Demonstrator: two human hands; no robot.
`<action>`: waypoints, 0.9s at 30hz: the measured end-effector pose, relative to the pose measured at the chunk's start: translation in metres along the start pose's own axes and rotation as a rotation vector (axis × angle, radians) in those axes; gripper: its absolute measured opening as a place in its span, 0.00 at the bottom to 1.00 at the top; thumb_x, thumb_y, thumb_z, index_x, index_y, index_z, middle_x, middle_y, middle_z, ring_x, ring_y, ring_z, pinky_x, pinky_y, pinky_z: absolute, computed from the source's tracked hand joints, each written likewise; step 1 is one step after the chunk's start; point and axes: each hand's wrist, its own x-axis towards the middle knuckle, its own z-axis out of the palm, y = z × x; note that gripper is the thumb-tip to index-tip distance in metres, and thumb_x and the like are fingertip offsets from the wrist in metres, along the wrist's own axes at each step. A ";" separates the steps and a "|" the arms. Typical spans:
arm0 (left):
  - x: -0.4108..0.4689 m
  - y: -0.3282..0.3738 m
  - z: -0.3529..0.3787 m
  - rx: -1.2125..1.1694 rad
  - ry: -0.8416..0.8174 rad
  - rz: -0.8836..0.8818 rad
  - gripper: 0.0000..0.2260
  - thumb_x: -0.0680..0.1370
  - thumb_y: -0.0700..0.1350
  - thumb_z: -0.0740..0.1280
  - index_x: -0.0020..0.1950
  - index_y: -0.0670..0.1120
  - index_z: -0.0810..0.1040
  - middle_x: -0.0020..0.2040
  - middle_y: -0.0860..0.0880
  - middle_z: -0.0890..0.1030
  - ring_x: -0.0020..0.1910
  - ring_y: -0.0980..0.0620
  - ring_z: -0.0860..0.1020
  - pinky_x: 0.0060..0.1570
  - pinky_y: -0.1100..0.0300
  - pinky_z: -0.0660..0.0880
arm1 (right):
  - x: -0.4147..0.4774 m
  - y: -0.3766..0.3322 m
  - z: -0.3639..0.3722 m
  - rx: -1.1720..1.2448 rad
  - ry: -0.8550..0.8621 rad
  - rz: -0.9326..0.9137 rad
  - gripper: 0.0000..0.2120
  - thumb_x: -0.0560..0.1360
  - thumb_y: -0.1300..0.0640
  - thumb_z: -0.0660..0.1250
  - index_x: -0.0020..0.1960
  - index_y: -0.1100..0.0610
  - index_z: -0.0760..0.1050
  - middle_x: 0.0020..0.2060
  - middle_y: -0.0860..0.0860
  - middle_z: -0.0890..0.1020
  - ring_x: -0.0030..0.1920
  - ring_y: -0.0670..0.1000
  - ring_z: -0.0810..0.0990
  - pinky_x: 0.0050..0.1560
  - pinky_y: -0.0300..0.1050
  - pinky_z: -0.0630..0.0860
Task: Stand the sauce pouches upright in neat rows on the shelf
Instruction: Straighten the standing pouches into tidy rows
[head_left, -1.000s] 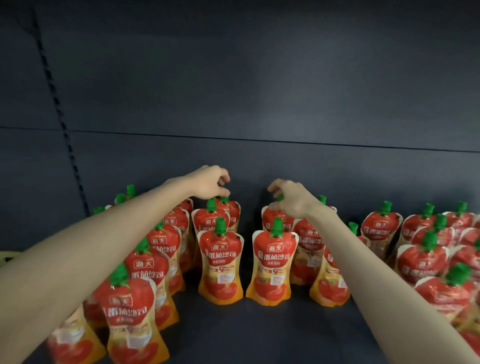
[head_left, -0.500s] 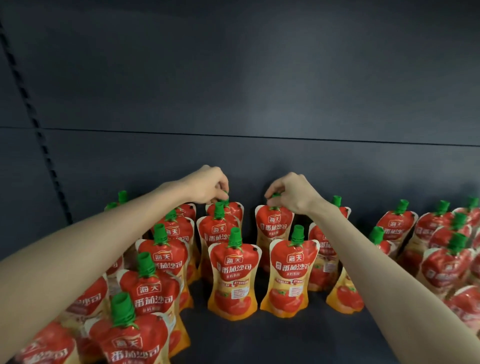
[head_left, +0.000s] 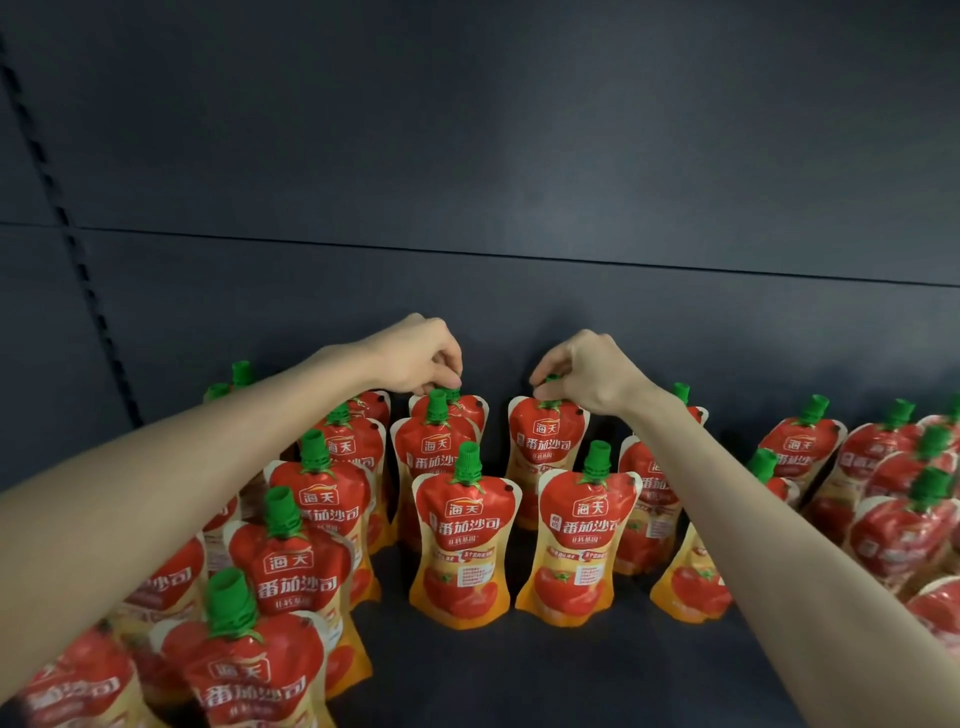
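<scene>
Tomato sauce pouches (head_left: 462, 545), red-orange with green caps, stand upright in loose rows on dark shelf (head_left: 467, 675). Left hand (head_left: 421, 358) pinches cap of left rear pouch (head_left: 471, 411). Right hand (head_left: 587, 371) pinches cap of right rear pouch (head_left: 548, 447). Dark grey back panel (head_left: 467, 156) behind, with horizontal seam. Slotted upright (head_left: 78, 249) at left.
</scene>
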 end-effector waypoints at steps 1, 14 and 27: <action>0.000 0.000 0.000 -0.004 0.003 -0.004 0.07 0.75 0.42 0.69 0.50 0.40 0.82 0.41 0.45 0.83 0.31 0.56 0.79 0.30 0.72 0.74 | 0.000 0.000 0.000 0.000 -0.002 -0.003 0.08 0.70 0.61 0.72 0.49 0.58 0.83 0.49 0.53 0.83 0.50 0.48 0.78 0.51 0.38 0.73; -0.001 0.004 0.002 -0.007 0.004 0.017 0.07 0.75 0.42 0.69 0.50 0.41 0.82 0.42 0.47 0.83 0.36 0.54 0.81 0.34 0.68 0.75 | 0.000 0.000 -0.002 0.003 -0.035 -0.005 0.08 0.71 0.62 0.72 0.50 0.58 0.82 0.51 0.53 0.83 0.54 0.51 0.79 0.53 0.42 0.75; -0.016 0.008 -0.005 -0.029 0.098 -0.012 0.13 0.77 0.52 0.64 0.52 0.44 0.80 0.45 0.47 0.83 0.45 0.52 0.80 0.50 0.55 0.77 | -0.016 0.000 -0.004 0.121 0.084 0.007 0.12 0.73 0.57 0.70 0.55 0.59 0.79 0.50 0.52 0.82 0.48 0.47 0.78 0.48 0.34 0.72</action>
